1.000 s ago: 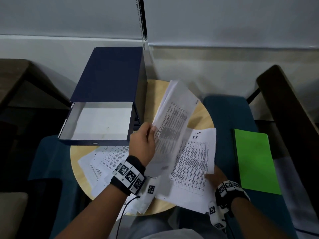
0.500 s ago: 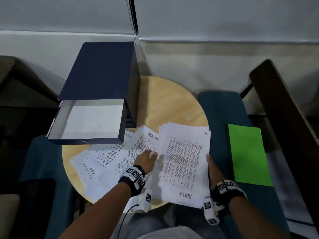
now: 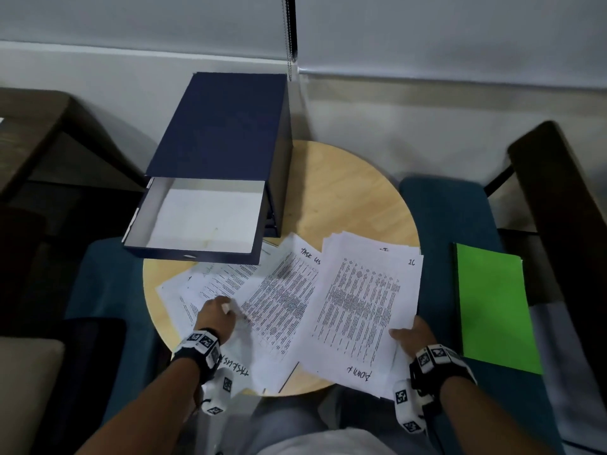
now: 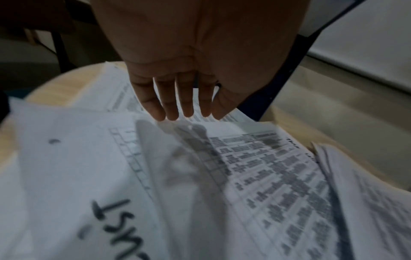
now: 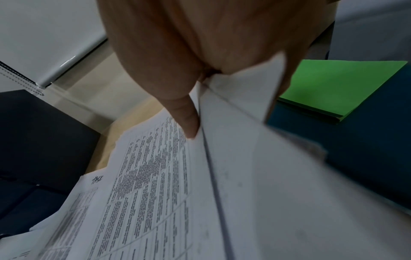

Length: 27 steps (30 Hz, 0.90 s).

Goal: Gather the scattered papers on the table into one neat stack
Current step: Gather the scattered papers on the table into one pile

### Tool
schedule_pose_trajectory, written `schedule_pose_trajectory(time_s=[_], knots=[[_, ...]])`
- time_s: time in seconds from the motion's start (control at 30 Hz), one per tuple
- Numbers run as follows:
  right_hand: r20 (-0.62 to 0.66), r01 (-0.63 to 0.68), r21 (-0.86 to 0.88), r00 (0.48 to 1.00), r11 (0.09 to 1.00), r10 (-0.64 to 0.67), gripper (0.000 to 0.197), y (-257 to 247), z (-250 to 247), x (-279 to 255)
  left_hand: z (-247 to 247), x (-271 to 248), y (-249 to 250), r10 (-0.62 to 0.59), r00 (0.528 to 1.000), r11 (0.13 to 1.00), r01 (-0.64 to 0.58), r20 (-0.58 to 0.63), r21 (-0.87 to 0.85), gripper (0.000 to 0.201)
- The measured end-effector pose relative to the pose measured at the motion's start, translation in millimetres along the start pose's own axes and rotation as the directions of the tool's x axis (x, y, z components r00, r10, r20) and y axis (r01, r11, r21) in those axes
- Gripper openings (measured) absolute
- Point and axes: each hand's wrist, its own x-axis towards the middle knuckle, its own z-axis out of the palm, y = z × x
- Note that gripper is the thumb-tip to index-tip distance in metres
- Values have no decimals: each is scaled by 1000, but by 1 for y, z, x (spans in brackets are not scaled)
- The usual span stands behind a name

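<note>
White printed papers lie spread over the near half of a round wooden table (image 3: 345, 198). My right hand (image 3: 407, 334) grips the near right corner of the thicker paper stack (image 3: 364, 307), thumb on top and fingers hidden beneath; the right wrist view shows the thumb (image 5: 189, 123) pressing on the stack (image 5: 244, 176). Left of it, loose sheets (image 3: 279, 300) fan out at an angle. My left hand (image 3: 218, 315) is over these sheets. In the left wrist view its fingers (image 4: 184, 112) are straight, their tips touching a curled sheet (image 4: 200, 158).
A dark blue file box (image 3: 223, 133) stands at the table's far left, its white-lined drawer (image 3: 203, 218) pulled out over some sheets. A green folder (image 3: 492, 307) lies on the teal seat (image 3: 443, 224) to the right. Dark wooden furniture flanks both sides.
The sheaf my left hand held upright now lies on the right-hand stack. My left hand has let go and moved left and nearer, onto the loose sheets. My right hand keeps its grip.
</note>
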Motion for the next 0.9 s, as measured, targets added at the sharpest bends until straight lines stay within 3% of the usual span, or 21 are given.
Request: schedule_pose_trajectory(time_s=[0.13,0.23,0.33,0.43,0.53,0.9], knots=[[-4,6,-47,1000,999,-6,59,5,3,8,-1,11,-9,40,992,979,-63,118,192,62],[-13,24,-41,1000,999,-25,57,4,5,5,3,13,-2,21,987,965,-62,159,254,66],[-28,34,-15,999,999,-34,54,3,7,5,7,12,6,-10,993,962,-23,120,271,55],[-25,48,-12,999,999,-48,52,1,6,3,12,9,10,32,996,961,-54,85,272,42],[-21,47,-2,999,999,-47,52,1,6,3,14,6,16,93,992,983,-106,87,151,34],[1,75,3,997,997,-75,51,4,5,2,6,-9,54,180,983,971,-183,31,157,31]])
